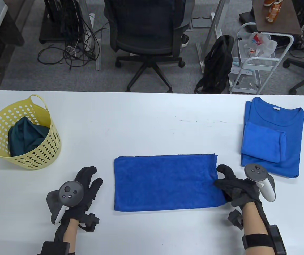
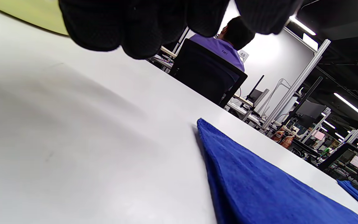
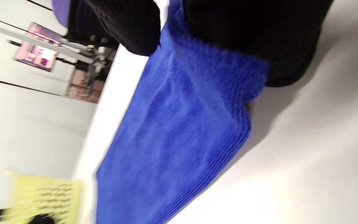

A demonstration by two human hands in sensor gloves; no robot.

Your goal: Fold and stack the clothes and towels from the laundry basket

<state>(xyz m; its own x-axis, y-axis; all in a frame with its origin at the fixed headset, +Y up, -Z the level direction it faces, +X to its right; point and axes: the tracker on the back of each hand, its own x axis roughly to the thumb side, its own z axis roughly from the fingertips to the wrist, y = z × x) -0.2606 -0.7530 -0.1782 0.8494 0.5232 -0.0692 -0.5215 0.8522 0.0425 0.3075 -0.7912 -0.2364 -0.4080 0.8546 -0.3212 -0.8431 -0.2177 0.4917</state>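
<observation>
Near the front edge of the table [image 1: 152,111], between our two hands, the blue towel [image 1: 165,182] lies flat as a long rectangle, doubled over already by the look of its layered right edge in the right wrist view; we judge a crosswise fold comes next. Our right hand [image 1: 234,186] sits at the towel's right short edge, thumb and fingers closed on the near right corner [image 3: 253,74], presumably to lift that end and carry it across toward the left. Our left hand [image 1: 84,190] rests just left of the towel, apart from it, fingers loose and gripping nothing; we take it to be waiting to pin or meet the left edge. Well to the right, near the table's far corner, a finished stack holds a folded blue shirt [image 1: 287,119] with a smaller folded blue towel [image 1: 263,142] on top, likely kept there to leave the working area free. At the far left stands the yellow laundry basket [image 1: 35,156], a dark green garment [image 1: 25,138] bunched inside, not yet folded. Beyond the table, an office chair [image 1: 146,34] and a wire cart [image 1: 255,69].
</observation>
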